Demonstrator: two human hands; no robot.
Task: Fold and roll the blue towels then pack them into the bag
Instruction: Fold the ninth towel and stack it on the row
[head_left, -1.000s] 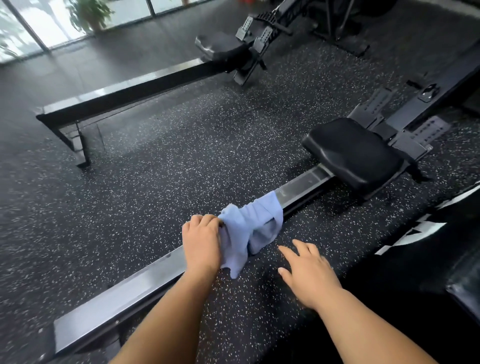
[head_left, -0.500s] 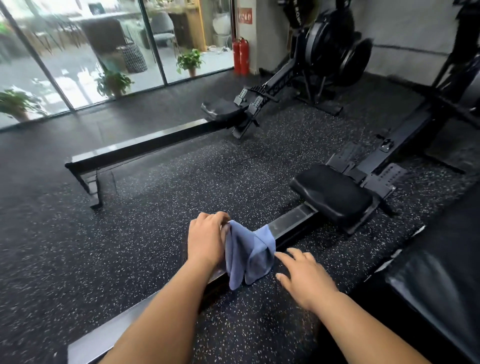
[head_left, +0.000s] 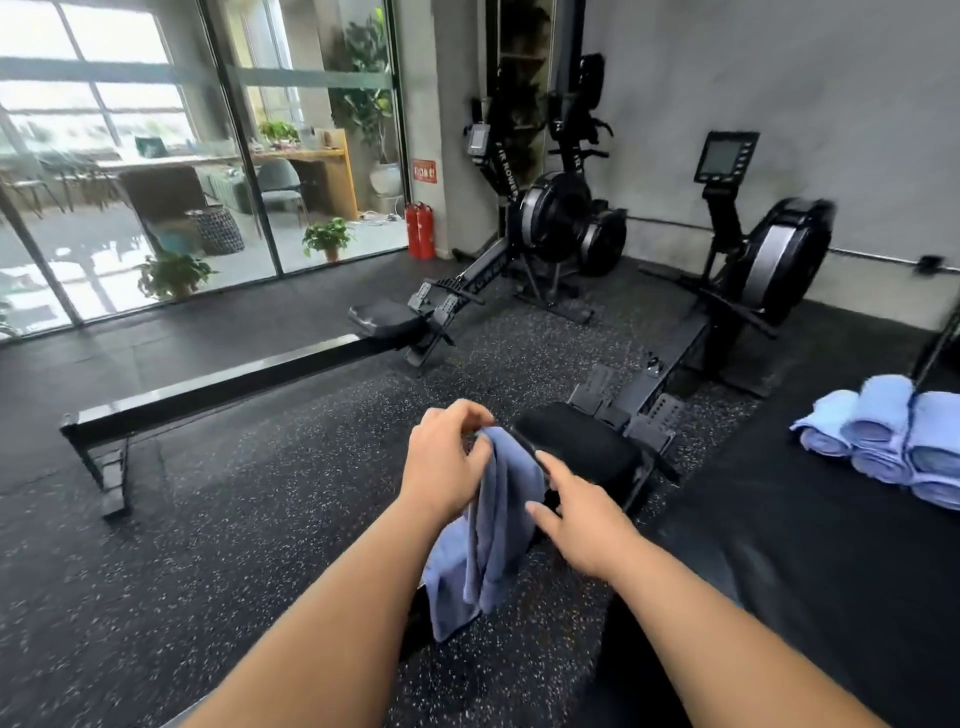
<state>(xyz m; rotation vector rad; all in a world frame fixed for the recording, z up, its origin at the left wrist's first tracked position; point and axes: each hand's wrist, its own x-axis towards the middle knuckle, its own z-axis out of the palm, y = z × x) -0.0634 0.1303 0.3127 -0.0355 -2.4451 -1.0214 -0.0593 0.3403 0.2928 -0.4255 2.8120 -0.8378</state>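
Observation:
A crumpled blue towel (head_left: 493, 525) hangs down from my left hand (head_left: 447, 462), which pinches its top edge in front of me. My right hand (head_left: 576, 514) is just to the right of the hanging cloth with fingers stretched toward it, touching or nearly touching it; it grips nothing. A stack of several rolled light-blue towels (head_left: 888, 441) lies on a black mat (head_left: 810, 545) at the far right. No bag is in view.
A rowing machine with a black seat (head_left: 582, 447) stands right behind my hands. A second rower's long rail (head_left: 223, 384) crosses the speckled rubber floor on the left. Glass doors, potted plants and red extinguishers (head_left: 420, 231) line the back.
My left hand has lifted the towel off the rower's rail so it now hangs free. The view has tilted up, bringing the room and the rolled towels into sight.

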